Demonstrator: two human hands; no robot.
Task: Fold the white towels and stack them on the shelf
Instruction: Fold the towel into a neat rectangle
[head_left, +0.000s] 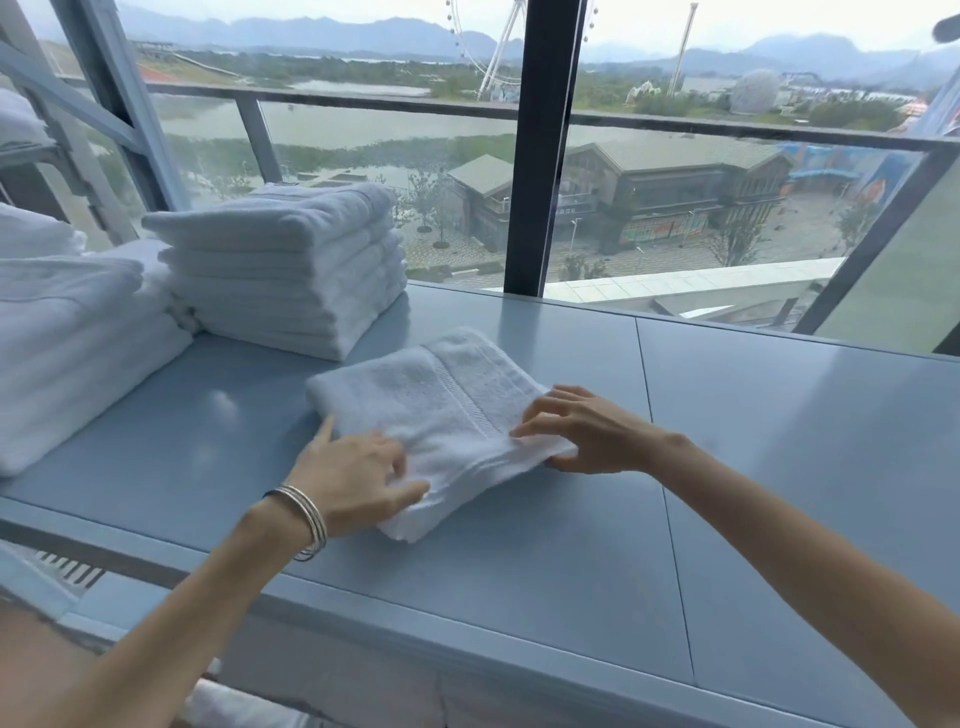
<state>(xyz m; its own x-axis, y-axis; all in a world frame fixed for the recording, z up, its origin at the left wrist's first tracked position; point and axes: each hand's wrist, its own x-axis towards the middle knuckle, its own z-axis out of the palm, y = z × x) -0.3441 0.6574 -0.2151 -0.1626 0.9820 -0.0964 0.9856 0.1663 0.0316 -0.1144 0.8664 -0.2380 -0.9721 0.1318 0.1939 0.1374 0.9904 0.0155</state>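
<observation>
**Folded towel (441, 405), both hands on it**

Stack (291, 270) sits back left on the surface (779, 441). Left hand (353, 467) grips the towel's near corner. The towel's lying flat mid-surface, and the right hand (587, 431) pinches its right edge, thumb tucked underneath.

Your right: counter (779, 415) open up to window (727, 208). Your left: towel stack (280, 270) and nearer pile (67, 353) block reach; strip of counter between them passable.

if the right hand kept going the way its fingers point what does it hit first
The right hand points left over the folded towel, so probably the left hand on it.
</observation>
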